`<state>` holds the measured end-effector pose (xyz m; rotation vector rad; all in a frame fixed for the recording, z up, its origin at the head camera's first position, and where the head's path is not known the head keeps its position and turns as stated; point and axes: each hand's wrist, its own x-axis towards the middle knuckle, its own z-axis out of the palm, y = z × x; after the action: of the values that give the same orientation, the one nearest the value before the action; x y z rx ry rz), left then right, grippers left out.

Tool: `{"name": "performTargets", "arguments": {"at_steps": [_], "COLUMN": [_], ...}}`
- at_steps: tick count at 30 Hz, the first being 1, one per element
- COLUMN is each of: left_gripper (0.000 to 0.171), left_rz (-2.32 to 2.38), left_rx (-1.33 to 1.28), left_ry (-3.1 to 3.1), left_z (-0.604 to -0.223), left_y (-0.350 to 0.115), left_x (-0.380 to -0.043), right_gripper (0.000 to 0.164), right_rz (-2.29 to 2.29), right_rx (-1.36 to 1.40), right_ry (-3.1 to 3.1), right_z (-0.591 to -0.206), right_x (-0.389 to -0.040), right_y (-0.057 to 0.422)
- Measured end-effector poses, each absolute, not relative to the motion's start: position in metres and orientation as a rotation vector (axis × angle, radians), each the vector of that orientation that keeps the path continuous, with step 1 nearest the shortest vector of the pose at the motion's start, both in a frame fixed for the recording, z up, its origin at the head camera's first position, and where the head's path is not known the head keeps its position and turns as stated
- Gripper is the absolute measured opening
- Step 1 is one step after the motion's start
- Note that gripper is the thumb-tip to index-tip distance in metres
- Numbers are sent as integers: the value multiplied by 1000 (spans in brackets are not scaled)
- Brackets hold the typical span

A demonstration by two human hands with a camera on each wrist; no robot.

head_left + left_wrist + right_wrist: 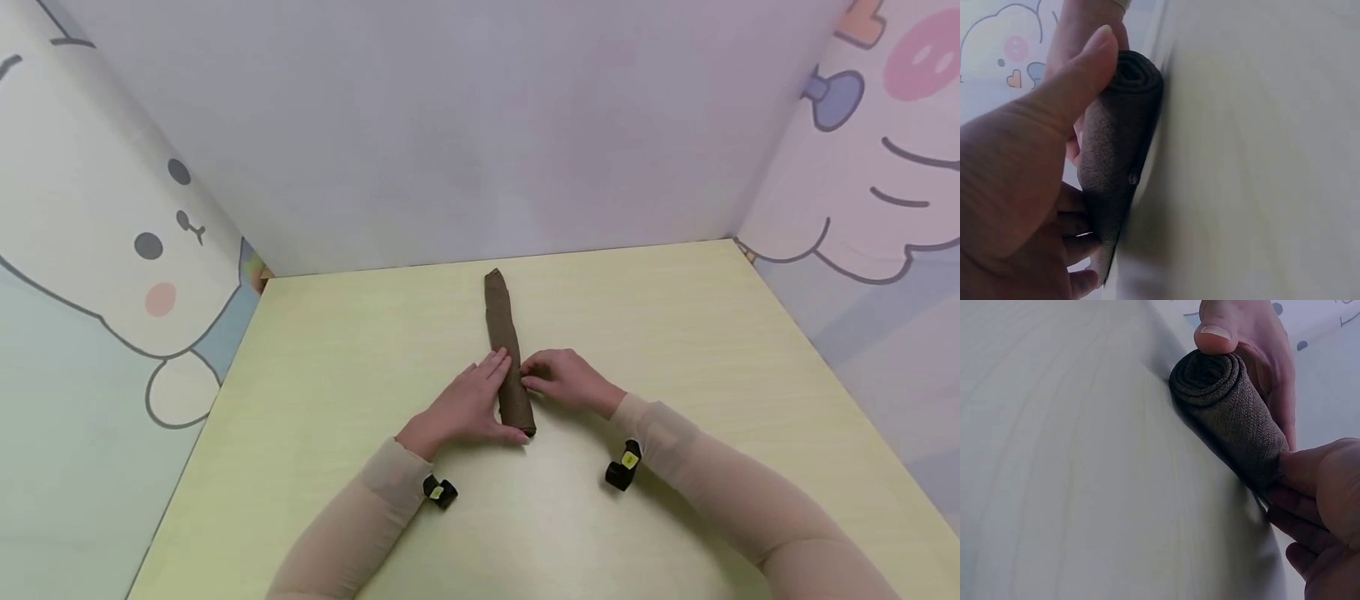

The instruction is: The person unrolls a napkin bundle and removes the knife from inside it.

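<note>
A dark brown rolled cloth lies lengthwise on the table, its far end narrower and uneven. The left hand rests on the roll from the left, fingers extended over it and thumb at the near end. In the right wrist view the rolled cloth shows its spiral end, with the left thumb against the rim. From the right side, the right hand pinches the roll around its middle, thumb against its flank and fingers curled low by the tabletop. A small round spot marks the rolled cloth in the left wrist view.
The pale wooden table meets a plain light back wall. Side walls carry cartoon figures, a white one on the left and a pink-nosed one on the right. Small black cameras sit on both wrists.
</note>
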<state>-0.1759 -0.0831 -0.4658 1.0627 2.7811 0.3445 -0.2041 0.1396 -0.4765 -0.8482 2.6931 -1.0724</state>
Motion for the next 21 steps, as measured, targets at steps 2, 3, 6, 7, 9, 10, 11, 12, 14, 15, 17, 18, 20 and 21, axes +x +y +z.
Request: {"name": "performTargets", "arguments": {"at_steps": [2, 3, 6, 7, 9, 10, 11, 12, 14, 15, 17, 18, 20, 21], "left_gripper": [126, 126, 125, 125, 125, 125, 125, 125, 125, 125, 125, 125, 125, 125], "left_rz": [353, 356, 360, 361, 368, 374, 378, 383, 387, 387, 383, 383, 384, 386], "left_rx": [1048, 1044, 1044, 1046, 1049, 1050, 1050, 1049, 1045, 1043, 1040, 1037, 1034, 1033], "left_ry": [2775, 2774, 2772, 2772, 2771, 2769, 2767, 2766, 2765, 2764, 2763, 2761, 2758, 2756], "left_z": [-465, -465, -465, -466, -465, -465, -465, -465, -464, -465, -465, -465, -465, -465], "left_y": [-83, -83, -82, -82, -82, -82, -82, -81, -81, -81, -81, -80, -80, -81], "left_x": [-176, -176, -176, -176, -176, -176, -176, -176, -176, -176, -176, -176, -176, -176], "right_gripper": [10, 9, 7, 7, 6, 6, 6, 6, 7, 7, 8, 9, 10, 10], "right_rz": [-1080, -1081, -1085, -1087, -1085, -1089, -1090, -1091, -1098, -1103, -1110, -1112, -1116, -1116], "right_rx": [-823, -812, -789, -784, -773, -768, -768, -764, -762, -763, -767, -767, -767, -765], "right_ry": [2694, 2694, 2698, 2699, 2700, 2697, 2693, 2688, 2677, 2669, 2654, 2648, 2634, 2628], "right_z": [-476, -476, -475, -475, -475, -474, -474, -474, -474, -473, -473, -472, -471, -470], "right_x": [-204, -204, -204, -204, -205, -205, -205, -206, -207, -207, -208, -208, -209, -209], "right_y": [138, 138, 137, 137, 137, 137, 136, 136, 136, 136, 136, 136, 136, 136]}}
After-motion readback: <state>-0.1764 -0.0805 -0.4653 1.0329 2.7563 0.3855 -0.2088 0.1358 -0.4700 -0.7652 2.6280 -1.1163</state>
